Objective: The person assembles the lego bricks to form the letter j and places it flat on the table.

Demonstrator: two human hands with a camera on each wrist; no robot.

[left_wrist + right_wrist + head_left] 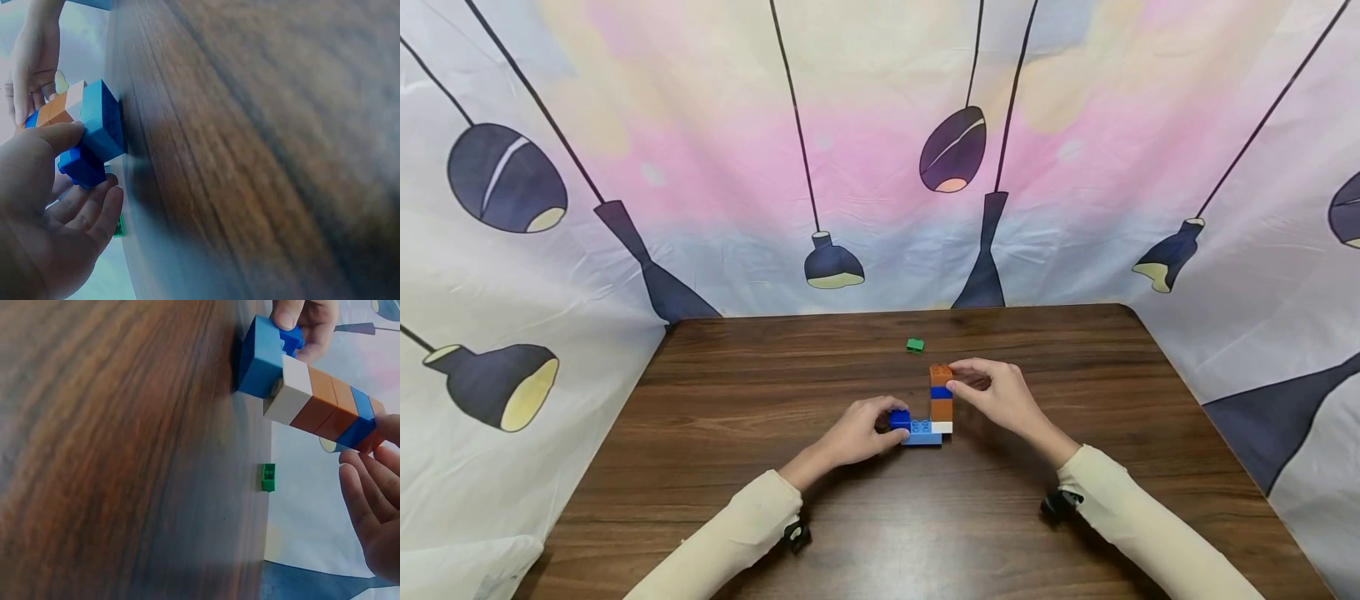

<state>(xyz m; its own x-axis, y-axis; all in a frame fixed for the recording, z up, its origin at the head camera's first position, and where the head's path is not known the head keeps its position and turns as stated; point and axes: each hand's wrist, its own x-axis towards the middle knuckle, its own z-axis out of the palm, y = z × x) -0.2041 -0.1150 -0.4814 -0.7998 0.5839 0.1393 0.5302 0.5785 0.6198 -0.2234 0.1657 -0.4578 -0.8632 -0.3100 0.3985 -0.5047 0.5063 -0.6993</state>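
Observation:
On the table, a light blue brick [922, 439] forms the base of a small structure. My left hand [853, 432] pinches a dark blue brick [82, 165] at the base's left end, thumb and fingers on either side. At the right end a white brick [291, 387] overhangs the base and carries a tower of orange bricks [325, 406] with a blue brick [940, 392] between them. My right hand [1000, 396] holds the top orange brick [939, 372] between thumb and fingers. The tower stands upright.
A loose green brick [914, 345] lies behind the structure, towards the far edge of the brown wooden table [760, 375]. Cloth printed with hanging lamps [880, 167] encloses the table at the back and sides.

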